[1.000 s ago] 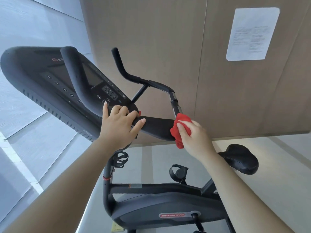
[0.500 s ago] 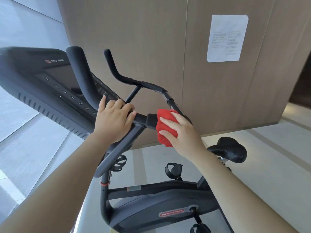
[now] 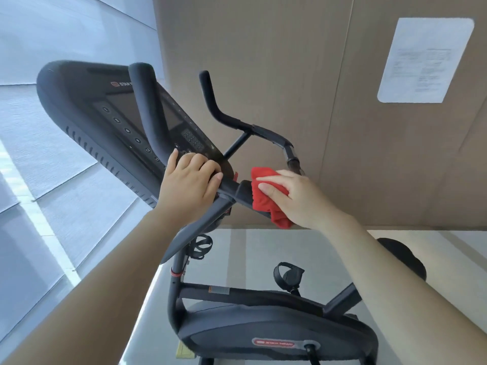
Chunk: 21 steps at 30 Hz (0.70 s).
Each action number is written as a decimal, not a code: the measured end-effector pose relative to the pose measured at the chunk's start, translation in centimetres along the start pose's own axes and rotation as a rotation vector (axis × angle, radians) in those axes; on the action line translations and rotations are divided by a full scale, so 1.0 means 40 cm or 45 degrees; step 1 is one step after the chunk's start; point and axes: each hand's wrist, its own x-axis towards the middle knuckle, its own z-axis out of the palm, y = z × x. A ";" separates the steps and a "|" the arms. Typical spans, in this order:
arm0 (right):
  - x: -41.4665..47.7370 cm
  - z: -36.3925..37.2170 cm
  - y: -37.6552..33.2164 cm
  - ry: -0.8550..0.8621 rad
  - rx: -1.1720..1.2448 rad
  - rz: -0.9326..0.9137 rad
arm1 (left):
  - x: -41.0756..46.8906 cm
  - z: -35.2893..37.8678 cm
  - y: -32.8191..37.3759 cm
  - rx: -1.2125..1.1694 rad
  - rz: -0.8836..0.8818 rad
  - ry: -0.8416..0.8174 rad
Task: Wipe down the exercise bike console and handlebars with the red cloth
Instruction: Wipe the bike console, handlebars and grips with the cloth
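The black exercise bike console (image 3: 87,111) with its buttons and screen fills the upper left. Black handlebars (image 3: 232,119) curve up and to the right behind it. My left hand (image 3: 188,184) grips the handlebar crossbar just below the console. My right hand (image 3: 292,198) presses the red cloth (image 3: 266,204) around the padded handlebar section just right of the crossbar joint. The cloth wraps over the bar and hangs below it; the bar under it is hidden.
The bike's frame and flywheel housing (image 3: 263,330) stand below, with a pedal (image 3: 288,276) and the black seat (image 3: 405,259) at the right. A brown panelled wall (image 3: 290,61) with a white paper notice (image 3: 421,59) lies behind. Pale tiled floor (image 3: 39,193) spreads around.
My right hand has slid the red cloth along the padded handlebar, from its outer end inward toward the joint. My left hand has kept its grip on the crossbar. The camera view has shifted.
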 end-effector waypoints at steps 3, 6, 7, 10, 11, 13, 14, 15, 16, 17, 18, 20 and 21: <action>-0.003 -0.020 0.050 -0.143 0.026 -0.149 | 0.007 0.001 0.023 0.010 -0.120 -0.020; -0.021 -0.053 0.117 -0.209 0.092 -0.287 | 0.007 -0.002 0.049 0.006 -0.222 -0.039; -0.022 -0.063 0.138 -0.233 0.117 -0.292 | 0.008 -0.002 0.057 0.004 -0.253 -0.053; 0.004 -0.080 0.166 -0.235 0.207 -0.273 | 0.011 -0.004 0.080 0.011 -0.335 -0.088; 0.018 -0.079 0.161 -0.193 0.260 -0.259 | 0.011 -0.005 0.085 0.016 -0.359 -0.097; 0.041 -0.069 0.131 -0.106 0.377 -0.239 | 0.011 -0.008 0.096 0.033 -0.384 -0.114; 0.048 -0.061 0.115 -0.113 0.404 -0.247 | 0.011 -0.011 0.100 0.034 -0.390 -0.126; 0.052 -0.051 0.103 -0.174 0.389 -0.267 | 0.011 -0.014 0.103 0.025 -0.396 -0.144; 0.053 -0.039 0.099 -0.267 0.355 -0.292 | 0.010 -0.018 0.105 0.007 -0.402 -0.166; 0.052 -0.032 0.104 -0.359 0.349 -0.311 | 0.008 -0.023 0.105 -0.020 -0.408 -0.194; 0.051 -0.034 0.113 -0.422 0.388 -0.318 | 0.009 -0.028 0.106 -0.053 -0.421 -0.222; 0.051 -0.054 0.138 -0.437 0.536 -0.300 | 0.015 -0.043 0.115 -0.134 -0.481 -0.259; 0.051 -0.068 0.150 -0.396 0.600 -0.291 | 0.021 -0.050 0.125 -0.178 -0.511 -0.253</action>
